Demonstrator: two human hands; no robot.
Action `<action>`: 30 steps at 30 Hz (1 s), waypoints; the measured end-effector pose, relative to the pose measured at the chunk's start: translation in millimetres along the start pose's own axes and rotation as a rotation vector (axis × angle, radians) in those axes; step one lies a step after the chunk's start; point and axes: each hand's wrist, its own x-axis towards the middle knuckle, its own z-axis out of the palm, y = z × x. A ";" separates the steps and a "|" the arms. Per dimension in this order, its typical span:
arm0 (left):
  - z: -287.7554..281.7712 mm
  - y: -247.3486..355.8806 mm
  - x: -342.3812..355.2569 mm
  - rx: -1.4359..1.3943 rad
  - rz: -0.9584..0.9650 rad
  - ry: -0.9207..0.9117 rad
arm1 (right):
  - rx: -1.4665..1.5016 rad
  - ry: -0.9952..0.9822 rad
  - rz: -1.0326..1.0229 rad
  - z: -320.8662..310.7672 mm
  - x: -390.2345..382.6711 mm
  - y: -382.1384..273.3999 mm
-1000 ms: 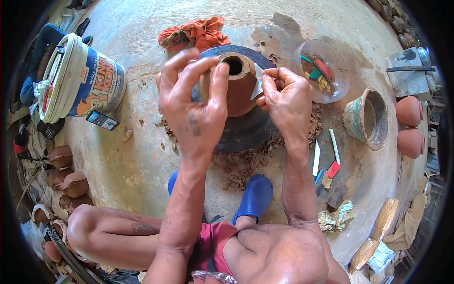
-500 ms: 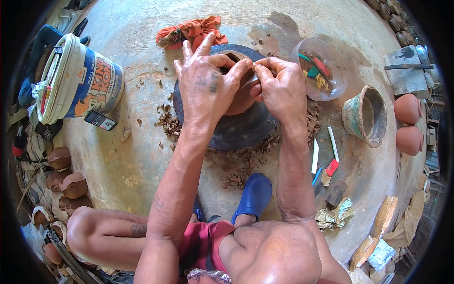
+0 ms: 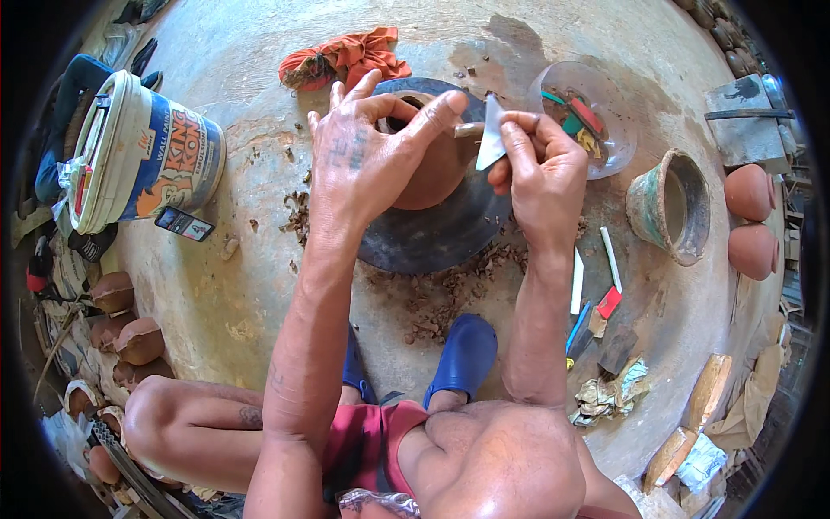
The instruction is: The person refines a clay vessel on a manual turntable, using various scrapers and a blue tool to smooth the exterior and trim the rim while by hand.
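Note:
A brown clay pot (image 3: pixel 430 177) with a dark round mouth sits on a black turntable (image 3: pixel 432 238). My left hand (image 3: pixel 372 143) is over the pot's left side, fingers apart and thumb stretched out. Its index finger reaches to the mouth; whether it touches the rim I cannot tell. In my right hand (image 3: pixel 545 169), a thin white triangular scraper (image 3: pixel 491 137) is pinched upright, just right of the pot. A short brown stub (image 3: pixel 469 131) shows between pot and scraper; what it is stays unclear.
An orange cloth (image 3: pixel 346 59) lies beyond the turntable. A clear tub (image 3: pixel 624 121) of coloured pieces and a green-brown pot (image 3: pixel 650 208) stand right. Clay shavings (image 3: pixel 432 303) ring the turntable. Left are a paint bucket (image 3: pixel 186 164) and a phone (image 3: pixel 184 224).
My hands have come apart. The right has drawn away rightward with the scraper, now plainly seen. The left thumb has lifted and stretched out, and that hand has shifted slightly left.

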 end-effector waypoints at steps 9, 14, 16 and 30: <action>4.2 -7.8 3.0 0.101 0.039 0.013 | -0.392 -0.006 -0.184 25.3 3.6 0.9; 7.2 -10.3 2.8 0.117 0.034 0.021 | -0.477 -0.034 -0.191 31.2 7.7 1.7; 11.3 -16.3 2.0 0.108 0.083 0.092 | -0.447 -0.051 -0.169 34.5 9.4 3.2; -2.6 -3.6 4.5 0.018 0.005 -0.019 | 0.283 -0.172 -0.047 31.0 4.8 12.2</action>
